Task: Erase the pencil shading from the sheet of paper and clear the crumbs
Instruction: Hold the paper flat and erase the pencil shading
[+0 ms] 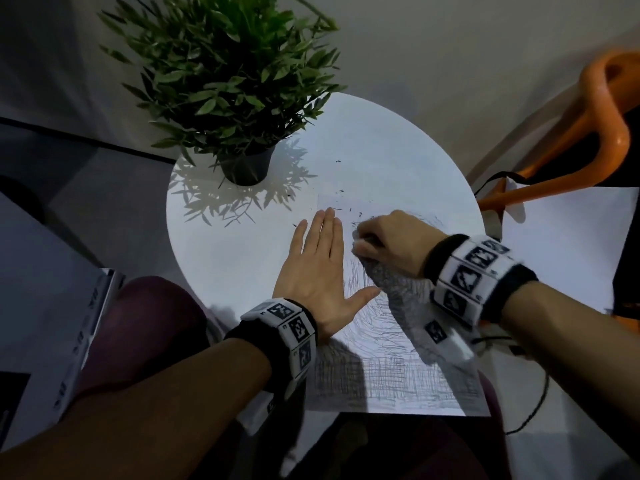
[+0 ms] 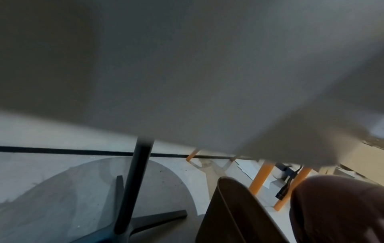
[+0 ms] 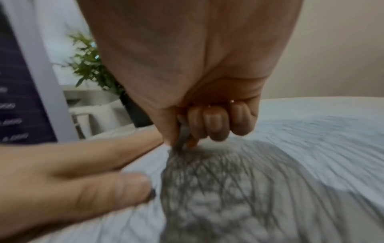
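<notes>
I keep my left hand (image 1: 320, 268) flat, fingers straight, on the sheet of paper (image 1: 398, 386) so it won't slide on the counter (image 1: 235, 258). My right hand (image 1: 388, 240) has its grip pinched tight on the eraser (image 3: 183, 136), tip down on the shading (image 3: 218, 189). Crumbs (image 1: 343, 202) lie just beyond my fingertips.

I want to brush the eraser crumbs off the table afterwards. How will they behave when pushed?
The crumbs look like tiny dark slivers, so probably very light and apt to scatter or roll. Some lie on the paper, others on the bare table; they may smear graphite if pressed.
</notes>
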`<state>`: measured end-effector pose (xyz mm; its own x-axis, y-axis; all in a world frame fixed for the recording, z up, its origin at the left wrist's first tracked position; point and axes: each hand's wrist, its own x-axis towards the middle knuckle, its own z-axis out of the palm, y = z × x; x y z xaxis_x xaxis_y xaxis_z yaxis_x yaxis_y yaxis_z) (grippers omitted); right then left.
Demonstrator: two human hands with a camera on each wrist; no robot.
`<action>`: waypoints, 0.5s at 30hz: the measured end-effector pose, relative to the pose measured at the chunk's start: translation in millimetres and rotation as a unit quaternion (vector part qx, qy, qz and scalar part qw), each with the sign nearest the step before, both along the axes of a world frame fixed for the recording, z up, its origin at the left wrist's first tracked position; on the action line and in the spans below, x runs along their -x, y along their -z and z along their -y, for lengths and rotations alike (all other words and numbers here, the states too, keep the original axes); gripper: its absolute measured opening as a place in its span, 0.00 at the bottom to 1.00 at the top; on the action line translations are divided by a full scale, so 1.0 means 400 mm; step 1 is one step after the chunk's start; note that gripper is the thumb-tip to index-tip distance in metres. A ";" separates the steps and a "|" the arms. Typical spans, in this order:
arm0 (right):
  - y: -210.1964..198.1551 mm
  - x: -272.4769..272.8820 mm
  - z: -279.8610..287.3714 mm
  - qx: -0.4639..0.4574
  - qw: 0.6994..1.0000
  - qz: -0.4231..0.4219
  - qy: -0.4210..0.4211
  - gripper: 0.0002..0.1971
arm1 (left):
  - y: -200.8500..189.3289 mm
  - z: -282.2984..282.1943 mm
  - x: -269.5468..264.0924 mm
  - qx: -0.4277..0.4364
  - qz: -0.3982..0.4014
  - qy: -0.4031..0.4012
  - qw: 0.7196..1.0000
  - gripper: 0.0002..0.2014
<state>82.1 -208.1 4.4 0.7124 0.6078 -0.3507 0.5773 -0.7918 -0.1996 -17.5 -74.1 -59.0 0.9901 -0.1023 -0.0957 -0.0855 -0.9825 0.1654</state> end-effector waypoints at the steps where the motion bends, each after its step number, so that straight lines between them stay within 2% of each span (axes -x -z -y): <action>1: 0.001 0.011 0.008 0.006 1.000 -0.004 -0.005 0.10 | 0.001 -0.001 -0.002 0.001 0.002 -0.001 1.000 0.54; 6: 0.008 -0.023 -0.022 -0.019 0.997 0.046 0.054 0.10 | 0.004 0.000 -0.002 -0.001 -0.002 -0.006 1.000 0.53; 12: -0.002 0.024 -0.001 -0.004 0.999 -0.039 0.021 0.10 | 0.002 0.001 -0.001 -0.001 0.012 -0.017 1.000 0.54; 15: 0.016 0.013 -0.015 -0.020 0.999 0.022 0.040 0.09 | 0.003 0.001 -0.002 0.000 0.013 -0.013 1.000 0.54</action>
<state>77.0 -202.0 -1.9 0.7735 0.5618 -0.2936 0.5220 -0.8273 -0.2078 -16.8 -74.7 -60.3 0.9946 -0.0769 -0.0696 -0.0647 -0.9845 0.1630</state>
